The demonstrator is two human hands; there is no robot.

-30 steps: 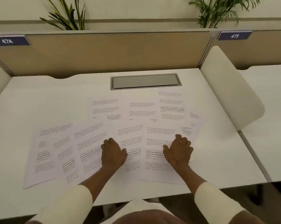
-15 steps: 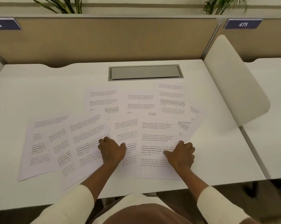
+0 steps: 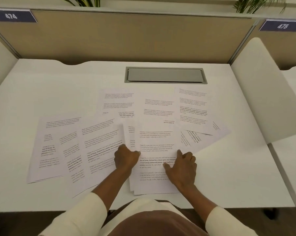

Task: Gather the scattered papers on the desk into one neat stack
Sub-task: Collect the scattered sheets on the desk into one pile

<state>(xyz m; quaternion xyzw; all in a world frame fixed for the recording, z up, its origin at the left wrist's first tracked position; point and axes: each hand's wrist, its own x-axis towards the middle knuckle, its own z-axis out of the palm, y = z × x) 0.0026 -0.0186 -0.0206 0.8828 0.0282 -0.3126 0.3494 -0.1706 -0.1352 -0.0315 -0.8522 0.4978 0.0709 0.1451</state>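
Left hand (image 3: 126, 159) first: knuckles up, fingers curled right down at the right edge of a slanted sheet (image 3: 99, 150), and that edge is lifting off the pile. The fingertips are tucked out of sight, so whether this grip actually pinches the sheet cannot be told. The right hand (image 3: 181, 167) has a loose, unclosed grip, with the thumb spread wide, the forefinger stretched forward and the other fingers loosely bent. It presses down on the middle sheet (image 3: 155, 138), which lies square to the person on top of its neighbours, its near edge close to the front of the counter (image 3: 58, 86).

Out from there, the papers (image 3: 193, 108) are spread in an overlapping fan and not yet in one stack. Two more slanted sheets lie left of the left hand, three sit side by side in a row behind the middle sheet, and a few angled ones poke out under that row on the right. All lie flat on the white counter.

Behind the papers a grey hatch (image 3: 165, 74) is set flush in the counter. A tan partition (image 3: 126, 36) runs along the back with number plates reading 474 (image 3: 12, 15) and 475 (image 3: 282, 26), and green leaves (image 3: 86, 0) show above it. A white divider (image 3: 263, 92) rises at the right edge. Cream sleeves (image 3: 79, 217) cover both forearms.
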